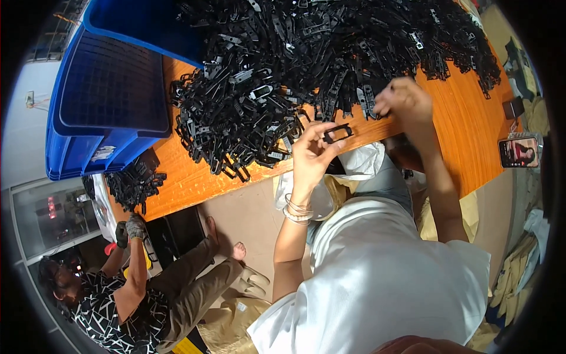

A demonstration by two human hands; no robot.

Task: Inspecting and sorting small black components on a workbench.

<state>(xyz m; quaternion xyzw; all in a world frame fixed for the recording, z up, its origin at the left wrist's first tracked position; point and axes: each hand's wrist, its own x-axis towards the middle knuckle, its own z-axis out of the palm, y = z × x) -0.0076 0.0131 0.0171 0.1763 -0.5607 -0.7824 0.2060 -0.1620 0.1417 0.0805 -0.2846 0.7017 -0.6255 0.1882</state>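
My left hand is closed on a small black rectangular plastic frame, pinched between thumb and fingers above the table's near edge. The frame has an open middle. To the right, my right hand is raised beside the near side of a large heap of black plastic parts. Its fingers are bent and smeared by motion, so whether they hold anything cannot be made out. Another heap of black frame-like parts lies left of my left hand.
Blue plastic crates stand at the left on the orange wooden table. Seated at the lower left, a co-worker in gloves handles a smaller black heap. A phone stands at the right; a white bag hangs at my lap.
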